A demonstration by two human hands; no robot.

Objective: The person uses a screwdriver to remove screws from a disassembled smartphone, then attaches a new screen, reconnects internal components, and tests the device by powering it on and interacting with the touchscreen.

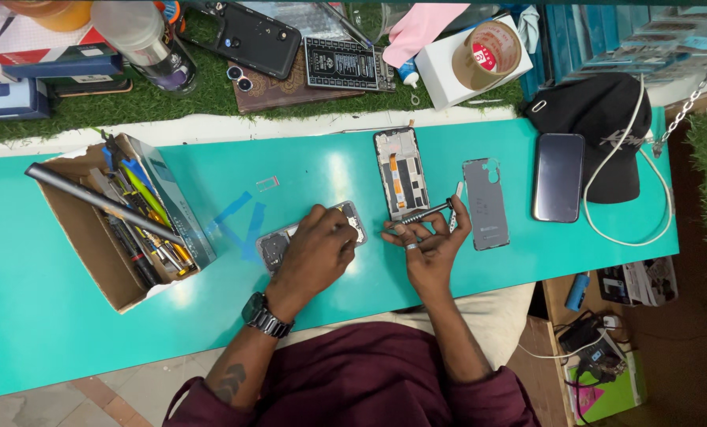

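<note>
My left hand [315, 251] presses down on an opened phone body [352, 217] lying flat on the teal table [69, 316], covering most of it. My right hand [432, 245] holds a small metal screwdriver [427, 212] between thumb and fingers, its tip pointing up to the right. Just beyond my hands lies a phone frame with exposed insides [401, 172]. A grey back cover [485, 202] rests to the right of my right hand. A tiny card tray [267, 183] sits further back on the left.
A cardboard box of tools [128, 217] with a long grey rod stands at the left. A dark phone [558, 177], black cap [599, 119] and white cable [646, 229] lie at the right. Tape roll [486, 54], bottle [144, 39] and boxes crowd the far green mat.
</note>
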